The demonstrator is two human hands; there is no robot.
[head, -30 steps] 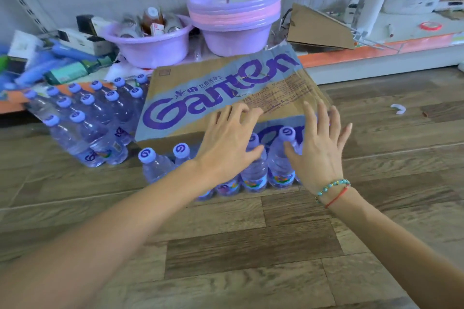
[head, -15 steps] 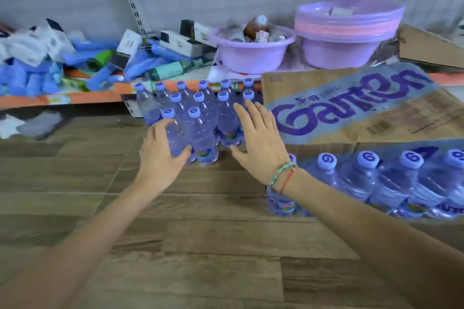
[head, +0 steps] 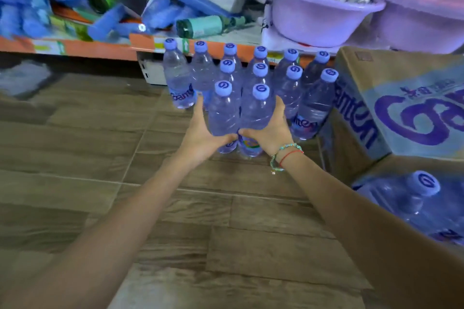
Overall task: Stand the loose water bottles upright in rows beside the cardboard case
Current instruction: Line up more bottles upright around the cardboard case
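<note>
Since the earlier frame, both hands have closed in on the front pair of water bottles (head: 239, 110). Left hand (head: 200, 130) and right hand (head: 271, 128) cup this upright pair from either side. Location: floor (head: 100, 145), front of the bottle rows (head: 251, 70), just beside the cardboard case (head: 391, 108). Behind: cluttered shelf (head: 100, 45), purple basin (head: 316, 20).

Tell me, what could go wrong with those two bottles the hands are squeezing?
1. The left hand and right hand press the two front bottles from the sides only; one might slip out or tip.
2. The other standing bottles sit packed right behind, so a bump could topple several.
3. The cardboard case stands close on the right, leaving little room there.
</note>
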